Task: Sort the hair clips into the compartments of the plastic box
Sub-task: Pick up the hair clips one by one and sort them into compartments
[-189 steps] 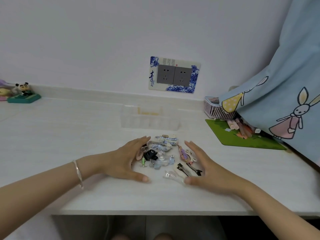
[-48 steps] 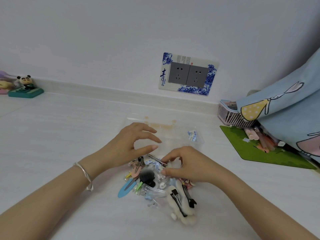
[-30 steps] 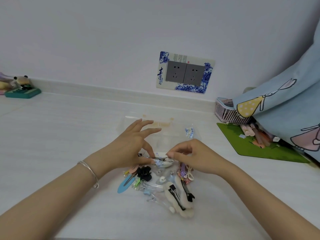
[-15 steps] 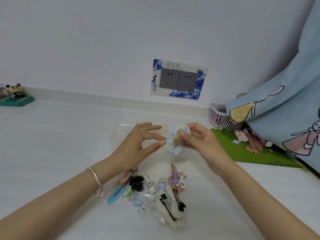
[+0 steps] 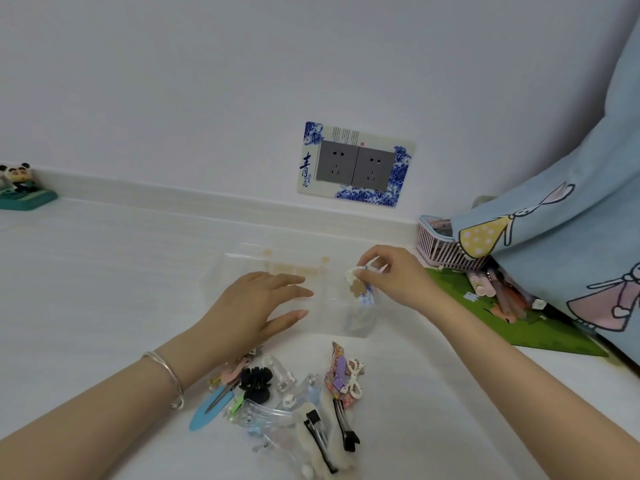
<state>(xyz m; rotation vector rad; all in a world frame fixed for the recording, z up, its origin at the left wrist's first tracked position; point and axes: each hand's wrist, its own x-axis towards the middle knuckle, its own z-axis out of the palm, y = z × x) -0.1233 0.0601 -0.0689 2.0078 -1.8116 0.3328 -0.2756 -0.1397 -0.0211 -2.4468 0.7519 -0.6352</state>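
Two grey sockets (image 5: 356,167) face white table (image 5: 104,271) beside curtain (image 5: 571,237)

My left hand (image 5: 256,306) covers the near-left wall of the clear plastic box (image 5: 346,323), whose dividers blur into the white surface (image 5: 86,289); I cannot tell which compartment lies under the clip (image 5: 360,289) my right fingers (image 5: 372,268) pinch. My left wrist hides part of the clip pile (image 5: 284,400). The frame's left edge crops the panda figurine (image 5: 17,178), and the curtain (image 5: 571,237) hides part of the pink basket (image 5: 440,251).
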